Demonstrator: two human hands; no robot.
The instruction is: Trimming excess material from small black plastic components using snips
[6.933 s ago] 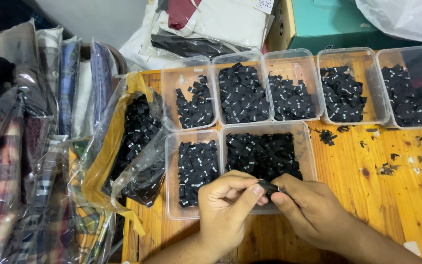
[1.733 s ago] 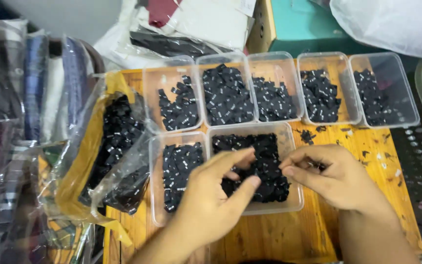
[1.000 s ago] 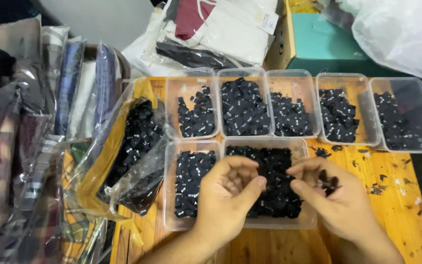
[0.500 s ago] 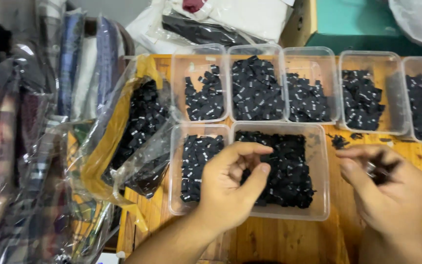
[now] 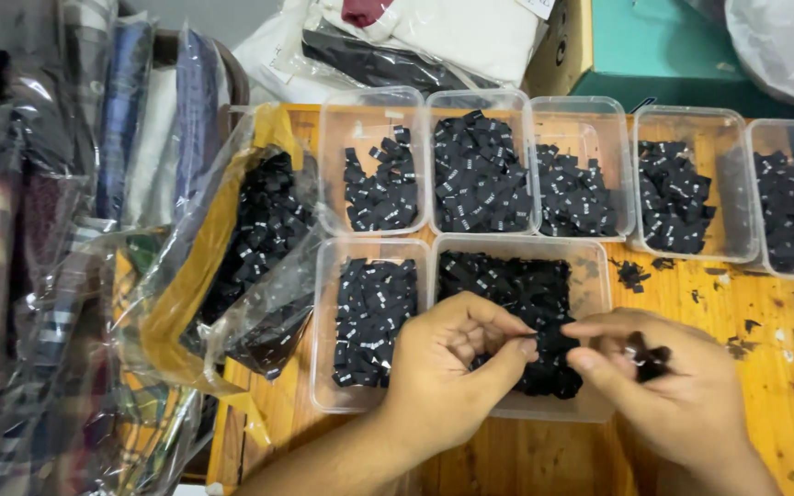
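Observation:
My left hand (image 5: 452, 367) hovers over the near edge of a clear plastic tub (image 5: 596, 285) full of small black fabric labels (image 5: 516, 285), fingers curled, thumb and forefinger tips pinched together; whether a label is between them I cannot tell. My right hand (image 5: 663, 395) is beside it to the right, cupping a few black labels (image 5: 645, 354) in its palm, forefinger reaching toward the left hand's fingertips.
Another near tub (image 5: 323, 321) and several far tubs (image 5: 374, 110) hold black labels on a wooden table (image 5: 774, 358). A clear bag of labels (image 5: 250, 239) lies at left beside bagged folded clothes (image 5: 66, 230). A teal box (image 5: 663, 46) and white bags are behind. Scraps dot the table.
My right hand has come back left toward my left hand, carrying labels in its palm. The left hand stays over the near tub with fingers now pinched.

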